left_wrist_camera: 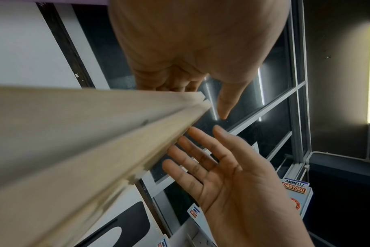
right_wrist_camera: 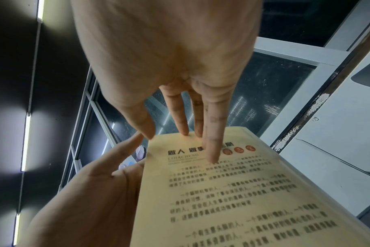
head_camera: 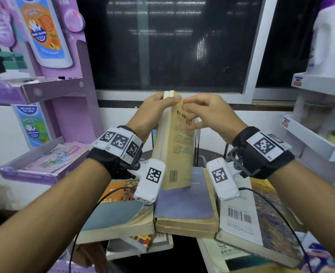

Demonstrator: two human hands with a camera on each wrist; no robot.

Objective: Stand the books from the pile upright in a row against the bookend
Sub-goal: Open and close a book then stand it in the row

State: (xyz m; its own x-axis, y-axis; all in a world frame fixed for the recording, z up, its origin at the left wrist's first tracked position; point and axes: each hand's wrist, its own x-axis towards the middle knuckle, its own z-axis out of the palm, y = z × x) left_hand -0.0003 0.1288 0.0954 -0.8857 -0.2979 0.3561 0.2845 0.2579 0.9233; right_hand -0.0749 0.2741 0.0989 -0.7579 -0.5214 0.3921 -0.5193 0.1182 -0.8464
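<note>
Left hand [head_camera: 154, 113] pinches the tan book's [head_camera: 174, 146] top edge, tilting it up off the pile [head_camera: 184, 203]; right hand [head_camera: 204, 115], fingers straight, steadies the cover against toppling.

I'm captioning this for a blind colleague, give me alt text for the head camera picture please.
Two hands hold a tan paperback upright above a pile of books: the left hand grips its top edge, the right hand touches its cover with straight fingers. A dark window is behind, with shop shelves on both sides.
</note>
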